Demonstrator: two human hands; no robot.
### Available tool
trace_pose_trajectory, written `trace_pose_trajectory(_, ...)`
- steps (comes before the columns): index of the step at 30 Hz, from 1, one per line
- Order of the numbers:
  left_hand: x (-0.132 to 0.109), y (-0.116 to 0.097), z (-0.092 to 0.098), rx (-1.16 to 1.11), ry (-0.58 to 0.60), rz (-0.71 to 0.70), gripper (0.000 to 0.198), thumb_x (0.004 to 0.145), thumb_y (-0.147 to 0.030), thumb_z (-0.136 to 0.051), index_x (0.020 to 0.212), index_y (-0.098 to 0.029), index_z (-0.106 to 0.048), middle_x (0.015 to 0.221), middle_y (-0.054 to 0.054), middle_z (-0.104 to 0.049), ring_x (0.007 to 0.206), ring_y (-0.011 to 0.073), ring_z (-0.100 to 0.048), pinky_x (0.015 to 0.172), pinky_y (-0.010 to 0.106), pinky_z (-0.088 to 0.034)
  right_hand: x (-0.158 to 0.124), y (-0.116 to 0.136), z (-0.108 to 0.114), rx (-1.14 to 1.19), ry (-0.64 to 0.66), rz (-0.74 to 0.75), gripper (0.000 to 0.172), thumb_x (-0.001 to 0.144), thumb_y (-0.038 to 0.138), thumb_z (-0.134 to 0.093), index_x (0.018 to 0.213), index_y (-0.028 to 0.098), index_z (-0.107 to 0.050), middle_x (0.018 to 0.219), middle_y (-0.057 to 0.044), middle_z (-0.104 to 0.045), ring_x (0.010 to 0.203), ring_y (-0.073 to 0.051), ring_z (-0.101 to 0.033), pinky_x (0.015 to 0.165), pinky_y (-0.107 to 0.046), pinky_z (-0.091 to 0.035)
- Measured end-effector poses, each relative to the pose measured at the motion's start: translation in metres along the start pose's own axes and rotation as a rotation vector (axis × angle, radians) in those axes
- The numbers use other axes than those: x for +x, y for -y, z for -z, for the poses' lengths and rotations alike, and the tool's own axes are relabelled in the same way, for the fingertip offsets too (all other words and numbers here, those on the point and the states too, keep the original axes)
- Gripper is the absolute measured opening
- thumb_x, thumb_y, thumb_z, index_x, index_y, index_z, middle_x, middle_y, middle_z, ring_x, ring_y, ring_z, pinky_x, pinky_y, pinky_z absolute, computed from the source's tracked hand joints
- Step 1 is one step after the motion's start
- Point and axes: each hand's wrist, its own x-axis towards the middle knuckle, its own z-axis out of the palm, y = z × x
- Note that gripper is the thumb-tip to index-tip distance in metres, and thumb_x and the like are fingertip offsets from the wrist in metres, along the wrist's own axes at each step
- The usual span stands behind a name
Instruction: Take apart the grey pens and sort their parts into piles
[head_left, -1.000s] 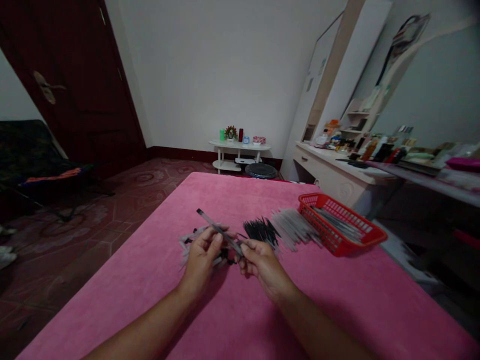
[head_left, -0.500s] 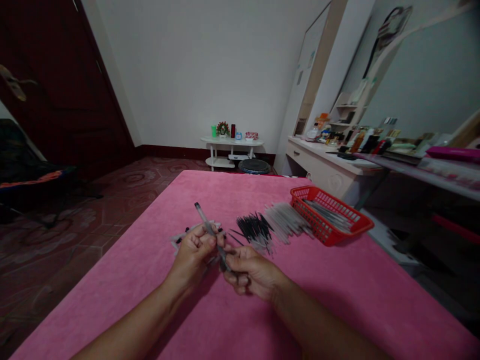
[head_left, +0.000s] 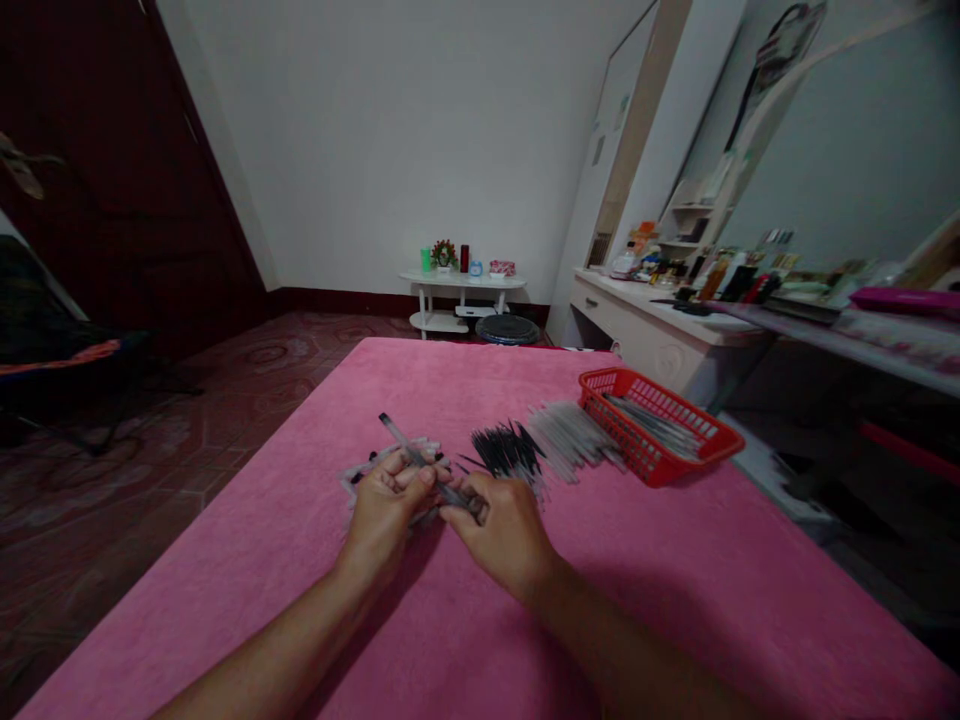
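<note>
A clear pen with dark ends [head_left: 395, 430] slants between my two hands. My left hand [head_left: 391, 500] is closed around its middle, thumb on top. My right hand [head_left: 499, 520] pinches its lower right end, which my fingers partly hide. Behind my left hand lies a loose heap of clear and black pen parts [head_left: 352, 476], partly covered by that hand. Just beyond my right hand, several black-ended refills [head_left: 508, 450] lie in a pile. To their right is a row of clear pen barrels [head_left: 570, 438].
A red plastic basket [head_left: 652, 474] holding more thin clear sticks stands on the pink cloth [head_left: 300, 600] at the right. A dressing table [head_left: 645, 320] with bottles runs along the right side. Against the far wall stands a small white table [head_left: 463, 281].
My right hand has turned over, its back now facing up, while still at the pen's lower end. The pen lies at a flatter slant. My left hand has barely moved.
</note>
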Motion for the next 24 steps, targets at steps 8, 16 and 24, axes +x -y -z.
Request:
trace_pose_trajectory(8, 0.002, -0.009, 0.002, -0.105, 0.14, 0.043, 0.03, 0.068, -0.023, -0.078, 0.088, -0.019, -0.057, 0.069, -0.001, -0.067, 0.067, 0.0158, -0.068, 0.059, 0.023, -0.054, 0.0, 0.0, 0.002, 0.781, 0.633, -0.35, 0.044, 0.08, 0.061, -0.048, 0.072, 0.018, -0.047, 0.046, 0.006, -0.046, 0.031, -0.005, -0.03, 0.034, -0.019, -0.023)
trace_pose_trajectory(16, 0.002, -0.002, 0.002, -0.004, -0.085, 0.091, 0.037, 0.06, -0.024, -0.083, 0.087, -0.015, -0.059, 0.074, 0.003, -0.071, 0.069, 0.0173, -0.07, 0.062, 0.024, -0.056, -0.007, 0.005, -0.001, -0.569, 0.181, 0.0, 0.026, 0.092, 0.031, -0.043, 0.094, 0.016, -0.063, 0.07, -0.009, -0.066, 0.064, -0.017, -0.061, 0.06, -0.025, -0.04)
trace_pose_trajectory(24, 0.0, -0.007, -0.005, -0.088, 0.043, 0.064, 0.029, 0.07, -0.027, -0.076, 0.09, -0.015, -0.059, 0.074, 0.001, -0.067, 0.068, 0.0137, -0.067, 0.062, 0.022, -0.054, -0.007, 0.01, -0.004, -0.027, 0.324, -0.132, 0.036, 0.093, 0.043, -0.035, 0.073, 0.018, -0.053, 0.056, -0.004, -0.057, 0.047, -0.014, -0.052, 0.05, -0.025, -0.036)
